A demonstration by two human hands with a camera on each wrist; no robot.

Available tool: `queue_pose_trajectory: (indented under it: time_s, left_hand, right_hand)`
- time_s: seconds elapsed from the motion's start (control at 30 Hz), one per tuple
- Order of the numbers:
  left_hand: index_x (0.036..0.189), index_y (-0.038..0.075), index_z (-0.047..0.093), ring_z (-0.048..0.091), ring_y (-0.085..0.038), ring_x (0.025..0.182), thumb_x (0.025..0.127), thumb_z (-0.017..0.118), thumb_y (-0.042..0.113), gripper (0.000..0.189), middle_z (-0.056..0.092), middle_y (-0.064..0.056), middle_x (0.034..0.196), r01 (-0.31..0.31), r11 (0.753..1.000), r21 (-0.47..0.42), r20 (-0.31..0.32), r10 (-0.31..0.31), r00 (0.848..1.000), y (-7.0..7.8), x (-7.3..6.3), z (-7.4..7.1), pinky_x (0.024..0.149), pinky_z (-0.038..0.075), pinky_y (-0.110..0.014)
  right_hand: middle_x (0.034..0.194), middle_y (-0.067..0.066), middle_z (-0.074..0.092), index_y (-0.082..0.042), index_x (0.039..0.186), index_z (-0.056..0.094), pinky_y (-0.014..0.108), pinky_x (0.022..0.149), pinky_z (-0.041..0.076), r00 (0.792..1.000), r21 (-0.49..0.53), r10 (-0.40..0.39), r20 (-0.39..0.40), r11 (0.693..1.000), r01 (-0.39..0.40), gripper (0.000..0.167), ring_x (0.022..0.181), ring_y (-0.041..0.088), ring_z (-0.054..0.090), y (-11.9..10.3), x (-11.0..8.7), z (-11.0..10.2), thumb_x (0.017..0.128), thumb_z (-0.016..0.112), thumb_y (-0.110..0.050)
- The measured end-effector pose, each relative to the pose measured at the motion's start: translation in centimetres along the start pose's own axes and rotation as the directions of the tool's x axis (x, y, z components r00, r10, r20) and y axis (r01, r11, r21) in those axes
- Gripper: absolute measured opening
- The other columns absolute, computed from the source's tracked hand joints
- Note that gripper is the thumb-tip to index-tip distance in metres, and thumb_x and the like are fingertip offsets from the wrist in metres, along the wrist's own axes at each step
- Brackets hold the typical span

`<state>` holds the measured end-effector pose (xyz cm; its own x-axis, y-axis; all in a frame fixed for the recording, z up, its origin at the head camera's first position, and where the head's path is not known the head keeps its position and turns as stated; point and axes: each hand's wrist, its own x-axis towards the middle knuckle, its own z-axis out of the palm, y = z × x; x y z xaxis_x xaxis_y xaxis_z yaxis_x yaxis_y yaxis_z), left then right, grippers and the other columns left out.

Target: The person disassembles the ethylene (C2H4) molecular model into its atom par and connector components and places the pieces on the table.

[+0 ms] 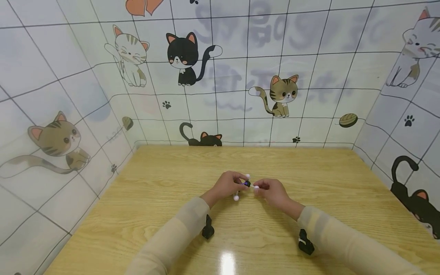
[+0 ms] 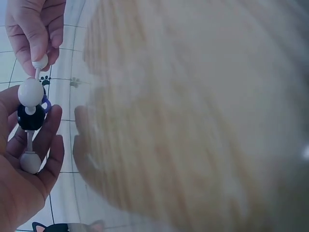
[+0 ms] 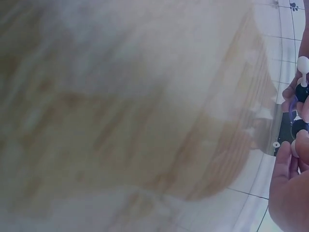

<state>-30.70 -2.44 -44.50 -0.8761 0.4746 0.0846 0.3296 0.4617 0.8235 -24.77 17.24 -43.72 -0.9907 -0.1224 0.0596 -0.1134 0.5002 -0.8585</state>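
A ball-and-stick molecular model is held up between both hands over the table. Two black balls [image 3: 299,128] show in the right wrist view, with a curved purple link [image 3: 292,108] beside them. White balls [image 2: 30,93] sit on short white pegs around the black ones. My left hand [image 1: 227,185] grips the model near a black ball [image 1: 247,183], and one white ball [image 1: 236,198] hangs below its fingers. My right hand [image 1: 274,192] pinches a white ball [image 1: 256,187] whose peg points at the black ball. Whether that peg is seated cannot be told.
A wood-grain table [image 1: 165,164] lies under the hands. White tiled walls with cat drawings [image 1: 187,57] enclose its back and sides. Black camera mounts [image 1: 207,228] hang beneath both sleeved wrists.
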Motion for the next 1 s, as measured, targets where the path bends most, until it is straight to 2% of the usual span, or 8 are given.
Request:
queue_pose_trajectory:
  time_s: [0.2,0.4,0.57,0.7,0.83,1.0]
  left_hand:
    - [0.113,0.012,0.073,0.055,-0.012,0.060,0.084,0.079,0.021,0.031,0.063,0.003,0.072,-0.028,0.999,0.023,0.002,0.028,1.000,0.37,-0.23,-0.16,0.052,0.042,-0.025]
    - [0.108,0.011,0.074,0.056,-0.014,0.054,0.085,0.078,0.024,0.027,0.062,0.001,0.068,-0.047,0.999,0.012,-0.027,0.047,0.999,0.56,-0.49,-0.06,0.048,0.040,-0.024]
    - [0.104,0.010,0.074,0.063,-0.018,0.059,0.084,0.079,0.023,0.025,0.062,0.001,0.076,-0.053,0.998,-0.039,-0.053,0.050,0.997,0.57,-0.62,0.06,0.049,0.047,-0.025]
    - [0.104,0.008,0.073,0.064,-0.017,0.062,0.083,0.080,0.022,0.026,0.063,0.001,0.085,-0.054,0.996,-0.073,-0.067,0.049,0.997,0.63,-0.64,0.15,0.055,0.052,-0.027]
    - [0.105,0.007,0.071,0.065,-0.017,0.065,0.084,0.079,0.020,0.026,0.066,0.001,0.091,-0.050,0.994,-0.102,-0.061,0.044,0.997,0.65,-0.78,0.15,0.058,0.054,-0.028]
    - [0.104,0.011,0.071,0.065,-0.019,0.063,0.086,0.077,0.021,0.022,0.066,0.000,0.090,-0.046,0.992,-0.118,-0.060,0.039,0.997,0.61,-0.94,0.14,0.055,0.053,-0.030]
  right_hand:
    - [0.094,0.008,0.068,0.004,0.106,0.068,0.037,0.072,0.054,0.999,0.028,-0.035,-0.004,0.999,0.035,0.015,0.086,0.022,0.063,-0.20,-0.14,-0.04,0.093,0.065,-0.004]
    - [0.100,0.012,0.067,0.005,0.110,0.067,0.038,0.074,0.055,0.999,0.085,-0.048,-0.003,0.995,0.048,0.019,0.089,0.023,0.063,-0.39,-0.28,0.17,0.093,0.065,-0.004]
    - [0.102,0.011,0.066,0.003,0.112,0.066,0.036,0.074,0.054,0.999,0.097,-0.032,-0.017,0.995,0.033,0.020,0.090,0.022,0.062,-0.41,-0.19,0.27,0.094,0.065,-0.006]
    - [0.102,0.010,0.066,0.002,0.112,0.066,0.034,0.075,0.053,0.999,0.095,-0.015,-0.041,0.995,0.019,0.021,0.091,0.022,0.062,-0.37,0.01,0.27,0.093,0.066,-0.007]
    - [0.104,0.010,0.066,0.003,0.113,0.065,0.037,0.077,0.053,0.999,0.107,-0.008,-0.045,0.994,0.013,0.023,0.092,0.022,0.062,-0.47,0.13,0.20,0.093,0.066,-0.008]
    - [0.103,0.010,0.066,0.003,0.114,0.065,0.040,0.078,0.053,0.999,0.125,-0.008,-0.043,0.992,0.013,0.023,0.091,0.021,0.061,-0.62,0.08,0.18,0.093,0.066,-0.007]
